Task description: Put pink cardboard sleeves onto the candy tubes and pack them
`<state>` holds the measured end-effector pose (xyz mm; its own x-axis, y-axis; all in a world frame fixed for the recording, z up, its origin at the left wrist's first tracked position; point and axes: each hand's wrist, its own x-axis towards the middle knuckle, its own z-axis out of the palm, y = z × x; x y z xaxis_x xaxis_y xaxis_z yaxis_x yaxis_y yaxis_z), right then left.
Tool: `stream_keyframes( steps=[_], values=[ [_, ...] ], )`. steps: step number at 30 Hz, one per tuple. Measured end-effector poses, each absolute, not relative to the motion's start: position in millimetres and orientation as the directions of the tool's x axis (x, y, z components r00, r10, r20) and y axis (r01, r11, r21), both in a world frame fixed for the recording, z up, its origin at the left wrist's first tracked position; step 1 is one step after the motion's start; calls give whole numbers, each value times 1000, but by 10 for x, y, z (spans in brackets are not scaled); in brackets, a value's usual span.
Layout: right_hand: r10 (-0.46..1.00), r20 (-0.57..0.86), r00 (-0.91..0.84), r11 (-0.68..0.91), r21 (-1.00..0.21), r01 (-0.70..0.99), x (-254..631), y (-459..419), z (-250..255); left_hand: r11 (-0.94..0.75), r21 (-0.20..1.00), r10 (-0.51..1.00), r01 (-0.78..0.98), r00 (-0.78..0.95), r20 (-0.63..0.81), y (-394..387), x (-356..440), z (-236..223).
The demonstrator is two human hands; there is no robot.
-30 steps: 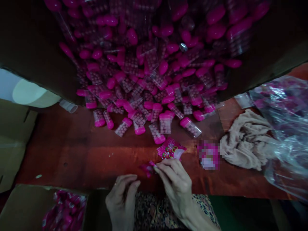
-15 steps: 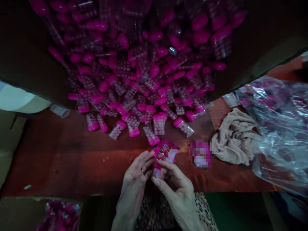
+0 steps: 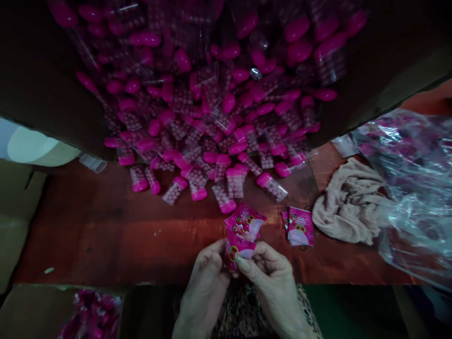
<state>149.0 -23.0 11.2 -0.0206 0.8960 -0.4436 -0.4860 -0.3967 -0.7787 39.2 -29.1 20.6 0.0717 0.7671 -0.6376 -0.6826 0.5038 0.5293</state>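
In front of me, both hands hold a pink printed label (image 3: 236, 252) with a green-ringed picture and a pale patch. My right hand (image 3: 273, 278) pinches its right side, the thumb lying across the front. My left hand (image 3: 208, 278) is closed at its left edge, with some fingertips hidden behind it. Just beyond lie similar labels (image 3: 245, 221) on the red-brown table, apparently a loose stack. Another small stack of labels (image 3: 300, 227) rests to the right. Clear containers of small balls with pink caps (image 3: 224, 197) lie nearest beyond my hands.
A large heap of pink-capped containers (image 3: 212, 127) spills from a dark box onto the table (image 3: 106, 235). At right are a crumpled beige cloth (image 3: 353, 202) and clear plastic bags (image 3: 416, 202). Pink items fill a carton (image 3: 35, 310) low at left. An empty clear container (image 3: 92, 163) lies at left.
The label between my hands has turned from a narrow strip to show its printed face. Both hands have shifted slightly down and right, and the left fingers have curled in.
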Motion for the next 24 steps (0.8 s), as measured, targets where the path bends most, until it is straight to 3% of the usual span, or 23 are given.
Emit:
stream_keyframes(
  steps=[4,9,14,19,24],
  values=[
    [884,-464,-48,-438,-789,-431,1524,-180,178,520,488,713,-701,42,-700,-104,467,258],
    [908,-415,-55,-418,-888,-194,1618,-45,273,397,751,787,-528,-226,-575,-48,461,265],
    [983,-179,43,-183,-976,115,1582,-29,225,326,920,888,-218,-264,-377,-98,421,246],
    [1000,2,22,-4,-961,277,1492,-39,217,300,940,907,-163,-256,-334,-67,413,217],
    [1000,15,-5,16,-947,321,1418,78,267,295,935,872,-198,-345,-348,-12,423,135]
  ],
)
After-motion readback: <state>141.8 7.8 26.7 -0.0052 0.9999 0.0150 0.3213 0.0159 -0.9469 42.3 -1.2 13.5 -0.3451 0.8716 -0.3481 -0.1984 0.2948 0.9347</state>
